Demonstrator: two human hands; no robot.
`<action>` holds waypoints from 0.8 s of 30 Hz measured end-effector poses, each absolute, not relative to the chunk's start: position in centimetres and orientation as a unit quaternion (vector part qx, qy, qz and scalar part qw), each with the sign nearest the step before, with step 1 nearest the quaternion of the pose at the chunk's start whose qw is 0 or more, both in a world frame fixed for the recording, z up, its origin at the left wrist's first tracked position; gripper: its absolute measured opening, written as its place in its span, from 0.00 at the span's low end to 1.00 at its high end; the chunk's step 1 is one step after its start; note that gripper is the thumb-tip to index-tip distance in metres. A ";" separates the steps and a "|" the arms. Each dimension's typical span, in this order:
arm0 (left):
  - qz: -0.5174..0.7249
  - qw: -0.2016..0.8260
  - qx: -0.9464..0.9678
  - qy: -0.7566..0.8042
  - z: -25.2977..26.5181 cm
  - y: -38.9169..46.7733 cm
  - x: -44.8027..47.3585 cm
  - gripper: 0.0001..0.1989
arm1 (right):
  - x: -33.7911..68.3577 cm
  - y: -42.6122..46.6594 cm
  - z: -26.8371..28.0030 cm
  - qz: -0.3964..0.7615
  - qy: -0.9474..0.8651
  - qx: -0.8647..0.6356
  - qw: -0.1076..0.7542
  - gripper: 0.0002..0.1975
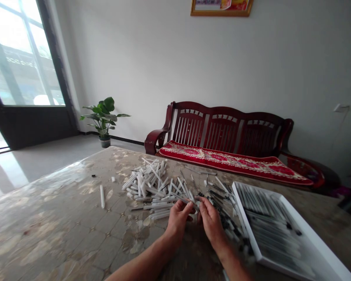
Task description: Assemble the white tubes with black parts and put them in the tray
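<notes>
My left hand (179, 218) and my right hand (211, 220) meet over the table, fingers of both closed in a pinch. Between the fingertips is a slim, pale pen part (194, 202); its ends are too small to make out. A heap of white pen barrels (152, 179) spreads ahead and to the left of my hands. Dark, thin pen pieces and black caps (226, 218) lie beside my right hand, partly hidden by it. Further right, a shallow white box (247, 226) holds rows of clear pens with dark parts (276, 230).
The patterned tablecloth (61, 230) bears a lone white barrel (102, 196), a short white piece (113, 179) and a small black piece (93, 175) on the left. Behind the table stand a wooden bench (222, 125) with a red cover and a potted plant (104, 117).
</notes>
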State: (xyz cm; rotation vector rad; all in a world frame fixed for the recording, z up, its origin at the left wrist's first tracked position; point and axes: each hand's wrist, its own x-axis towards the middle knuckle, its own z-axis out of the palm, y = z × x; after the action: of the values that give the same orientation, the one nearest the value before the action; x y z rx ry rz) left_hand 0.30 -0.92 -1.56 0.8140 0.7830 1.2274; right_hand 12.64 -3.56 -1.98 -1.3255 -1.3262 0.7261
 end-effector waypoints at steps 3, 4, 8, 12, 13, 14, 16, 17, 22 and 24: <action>0.544 0.668 0.360 0.356 -1.5 -0.9 0.2 0.22 | 12.6 -3.7 -1.7 0.276 -0.580 -0.541 0.543 0.23; 0.543 0.668 0.366 0.354 -1.5 -0.8 0.2 0.22 | 12.6 -3.7 -1.7 0.278 -0.579 -0.536 0.548 0.23; 0.541 0.658 0.401 0.336 -1.5 -0.9 0.2 0.22 | 12.3 -3.8 -1.7 0.379 -0.508 -0.550 0.544 0.26; 0.537 0.654 0.404 0.347 -1.6 -0.9 0.1 0.21 | 12.0 -3.9 -1.5 0.406 -0.492 -0.547 0.542 0.29; 0.535 0.657 0.403 0.347 -1.6 -0.9 0.0 0.21 | 11.9 -3.9 -1.4 0.400 -0.497 -0.541 0.548 0.28; 0.534 0.658 0.405 0.344 -1.6 -0.9 0.0 0.20 | 11.8 -4.0 -1.3 0.401 -0.496 -0.537 0.552 0.28; 0.535 0.652 0.422 0.334 -1.7 -0.9 -0.1 0.20 | 11.7 -4.2 -1.1 0.434 -0.463 -0.542 0.550 0.29; 0.536 0.644 0.435 0.329 -1.7 -0.9 -0.2 0.20 | 11.6 -4.3 -1.0 0.459 -0.440 -0.546 0.546 0.29; 0.536 0.631 0.458 0.323 -1.7 -0.8 -0.1 0.21 | 10.7 -4.6 -0.5 0.518 -0.415 -0.518 0.540 0.29; 0.539 0.650 0.432 0.317 -1.6 -0.8 -0.1 0.21 | 10.7 -4.5 -0.4 0.505 -0.439 -0.520 0.532 0.29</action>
State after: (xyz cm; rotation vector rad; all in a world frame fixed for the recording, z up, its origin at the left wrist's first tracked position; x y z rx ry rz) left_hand -0.13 -0.77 -1.63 0.9807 0.7212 1.2243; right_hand 10.70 -4.46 -0.36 -1.2396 -1.0463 1.2043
